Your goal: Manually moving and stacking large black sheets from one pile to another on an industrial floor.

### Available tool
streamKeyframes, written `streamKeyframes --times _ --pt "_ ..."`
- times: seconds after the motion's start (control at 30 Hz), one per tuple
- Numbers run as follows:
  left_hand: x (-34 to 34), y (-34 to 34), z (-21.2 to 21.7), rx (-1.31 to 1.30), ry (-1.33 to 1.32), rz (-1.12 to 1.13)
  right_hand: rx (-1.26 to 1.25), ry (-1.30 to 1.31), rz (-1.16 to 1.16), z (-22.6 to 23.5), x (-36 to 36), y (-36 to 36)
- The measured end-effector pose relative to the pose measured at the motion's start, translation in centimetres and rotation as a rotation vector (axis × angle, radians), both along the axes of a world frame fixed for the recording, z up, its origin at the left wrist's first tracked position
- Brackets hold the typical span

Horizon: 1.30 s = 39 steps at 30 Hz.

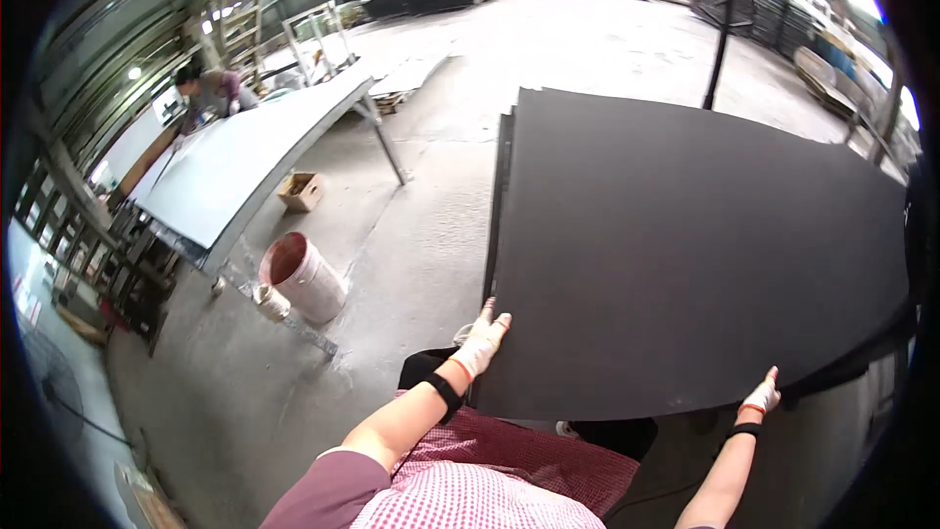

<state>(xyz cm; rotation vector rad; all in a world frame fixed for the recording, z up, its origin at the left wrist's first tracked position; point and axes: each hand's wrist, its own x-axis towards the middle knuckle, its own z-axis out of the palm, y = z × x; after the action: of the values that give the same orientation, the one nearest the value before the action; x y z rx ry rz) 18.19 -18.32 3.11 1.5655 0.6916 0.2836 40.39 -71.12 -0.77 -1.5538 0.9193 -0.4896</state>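
A large flat black sheet point(676, 255) lies in front of me, with more dark sheets point(501, 176) showing under its left edge. My left hand point(480, 343) is closed on its near left edge, thumb on top, in a white glove that leaves the fingertips bare. At the near edge, farther right, my right hand point(761, 397) grips the same sheet in a similar glove. The undersides of both grips are hidden by the sheet. A black band circles each of my wrists.
To the left stands a long table point(259, 152) with a white top, where a person point(215, 93) bends over the far side. A pinkish bucket point(308, 279) and a small carton point(301, 192) sit on the floor. Beyond the sheet rises a black handle point(723, 39).
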Motion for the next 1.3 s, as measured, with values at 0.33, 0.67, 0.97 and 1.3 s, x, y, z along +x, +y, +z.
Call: streamKeyframes --times 0.33,0.67,0.97,1.3 --pt "0.5 1.1 -2.9 0.027 -0.141 -0.096 -0.386 0.374 0.086 -1.5 3.8 -2.3" --pt "-23.6 24.0 -11.3 -0.552 -0.419 0.969 -0.869 0.361 0.093 8.3 -4.3 7.0" --pt "-30.4 43.7 -3.2 -0.222 -0.647 1.164 -0.722 -0.252 0.544 17.5 2.0 25.2" --pt "-29.7 44.4 -9.2 -0.026 0.220 0.974 -0.694 -0.488 1.609 24.5 -18.2 49.6"
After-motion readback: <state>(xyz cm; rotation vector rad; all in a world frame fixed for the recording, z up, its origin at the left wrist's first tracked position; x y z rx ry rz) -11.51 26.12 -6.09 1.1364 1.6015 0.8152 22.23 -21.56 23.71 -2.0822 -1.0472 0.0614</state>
